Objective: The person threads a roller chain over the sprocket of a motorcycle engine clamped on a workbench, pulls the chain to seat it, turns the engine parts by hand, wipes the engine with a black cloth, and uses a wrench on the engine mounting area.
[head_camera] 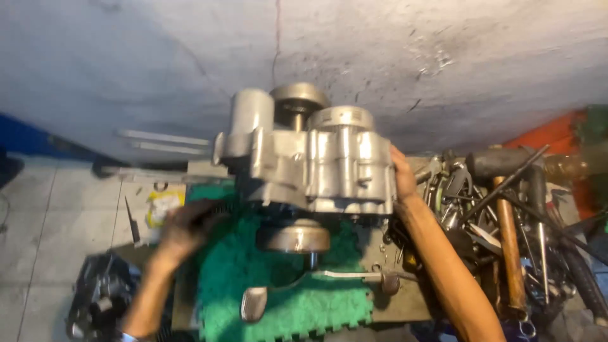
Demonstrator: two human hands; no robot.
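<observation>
The big silver engine case (316, 168) is being held up above the green foam mat (278, 291), its round end pieces pointing toward the grey wall (126, 57). It is being gripped at its right edge by the right hand (401, 174), fingers wrapped closed on the metal. The left hand (187, 227) is being blurred by motion at the case's lower left corner; whether it is gripping or only steadying cannot be told. A slip is being risked here: the weight looks heavy, one hold is uncertain, and the case could be dropped onto the mat or onto the lever (304, 285) lying beneath it. To the right, a crowded heap of tools (506, 215) is sitting close by the forearm, a wooden-handled hammer (506, 247) among them, so little room is being left there. A dark part (98, 297) is lying on the tiled floor (57, 215) at left.
</observation>
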